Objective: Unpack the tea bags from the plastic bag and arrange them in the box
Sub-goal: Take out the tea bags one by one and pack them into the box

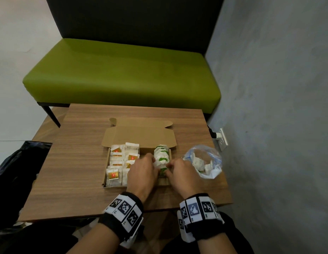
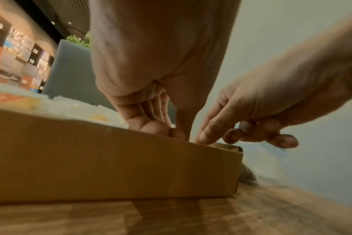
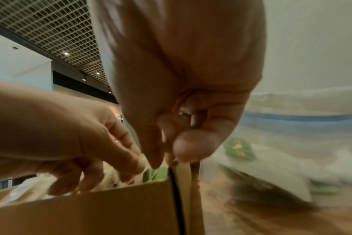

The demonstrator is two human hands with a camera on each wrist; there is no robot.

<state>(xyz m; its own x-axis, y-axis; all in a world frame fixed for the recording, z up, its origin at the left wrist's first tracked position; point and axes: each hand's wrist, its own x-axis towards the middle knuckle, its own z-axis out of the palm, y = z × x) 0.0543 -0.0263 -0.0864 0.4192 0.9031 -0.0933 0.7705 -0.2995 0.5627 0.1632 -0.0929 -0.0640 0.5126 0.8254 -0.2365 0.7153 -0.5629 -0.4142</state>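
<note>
A wooden table fills the lower middle of the head view. At its centre lies an open brown cardboard box; orange-labelled bags fill its left side. Right of it slumps a clear plastic bag with a few sachets inside. The left hand and right hand meet over the white, green-labelled paper tea bags at the box's right, fingers bent onto them; the exact grip is hidden. These look light, soft, crushable: best pinched gently by the edges.
</note>
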